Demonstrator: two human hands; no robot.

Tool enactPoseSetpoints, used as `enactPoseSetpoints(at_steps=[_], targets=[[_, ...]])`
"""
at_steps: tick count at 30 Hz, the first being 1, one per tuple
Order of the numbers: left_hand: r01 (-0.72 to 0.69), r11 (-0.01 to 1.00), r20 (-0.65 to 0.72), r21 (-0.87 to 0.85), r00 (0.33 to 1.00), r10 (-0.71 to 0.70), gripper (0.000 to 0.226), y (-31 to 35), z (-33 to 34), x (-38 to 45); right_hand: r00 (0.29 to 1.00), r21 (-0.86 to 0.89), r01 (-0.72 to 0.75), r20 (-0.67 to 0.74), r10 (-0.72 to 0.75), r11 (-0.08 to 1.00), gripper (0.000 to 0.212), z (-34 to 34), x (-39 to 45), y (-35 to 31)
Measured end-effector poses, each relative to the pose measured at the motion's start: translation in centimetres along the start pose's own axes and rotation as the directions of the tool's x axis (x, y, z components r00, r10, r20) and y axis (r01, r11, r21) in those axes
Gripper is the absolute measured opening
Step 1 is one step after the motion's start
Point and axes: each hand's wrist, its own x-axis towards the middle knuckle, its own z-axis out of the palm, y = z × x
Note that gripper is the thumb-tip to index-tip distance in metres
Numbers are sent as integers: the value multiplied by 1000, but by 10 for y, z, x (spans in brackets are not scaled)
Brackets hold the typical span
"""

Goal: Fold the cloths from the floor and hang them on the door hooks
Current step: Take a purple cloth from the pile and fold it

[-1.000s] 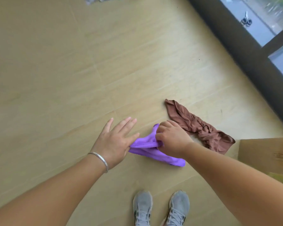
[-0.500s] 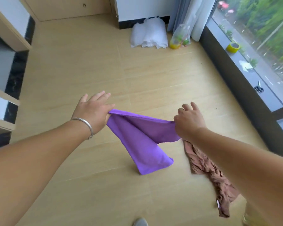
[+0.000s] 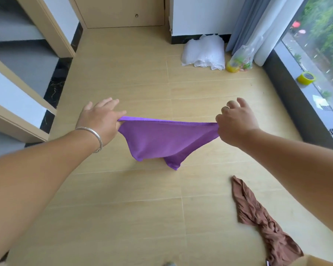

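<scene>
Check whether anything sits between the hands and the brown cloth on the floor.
Nothing visible does. The brown cloth lies on bare floor below the right hand. But both hands are occupied: it and the left hand pinch the purple cloth stretched between them.

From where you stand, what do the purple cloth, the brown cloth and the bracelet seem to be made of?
Purple cloth: soft matte fabric, perhaps microfibre; it sags between the hands and has a stitched edge. Brown cloth: thin, slightly glossy fabric, possibly synthetic; it lies in fine crumpled folds. Bracelet: metal, silver-coloured and polished, judging by its bright glints.
</scene>
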Motion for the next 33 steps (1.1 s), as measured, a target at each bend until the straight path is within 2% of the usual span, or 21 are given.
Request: enactPoseSetpoints(at_steps=[6,12,14,16,18,21,23,25,28,33], targets=[[39,998,202,43,978,-47,40,6,67,-93,980,141,187,48,-195,972,23,47,-64,-50],[27,998,439,58,897,-50,44,39,159,-196,925,351,296,128,-358,888,14,121,-161,-103],[24,998,498,58,866,-50,43,45,189,-224,905,417,274,194,-380,866,16,144,-191,-120],[17,999,547,42,836,-38,40,51,216,-248,906,490,240,197,-375,838,19,163,-216,-136],[15,1000,582,4,813,-14,38,58,240,-267,890,500,243,226,-396,831,25,182,-237,-153],[11,999,621,-37,784,14,36,66,269,-285,843,510,214,335,-422,833,21,208,-252,-173],[11,999,634,-53,773,25,34,68,286,-289,839,522,182,359,-408,833,25,222,-255,-184],[19,998,641,-60,767,24,32,69,302,-287,862,540,111,365,-351,834,28,237,-252,-194],[61,995,632,-85,775,6,30,70,325,-270,857,523,6,436,-274,852,13,264,-241,-206],[153,975,587,-163,809,-29,26,65,376,-212,885,515,-98,437,-163,852,15,314,-201,-222]])
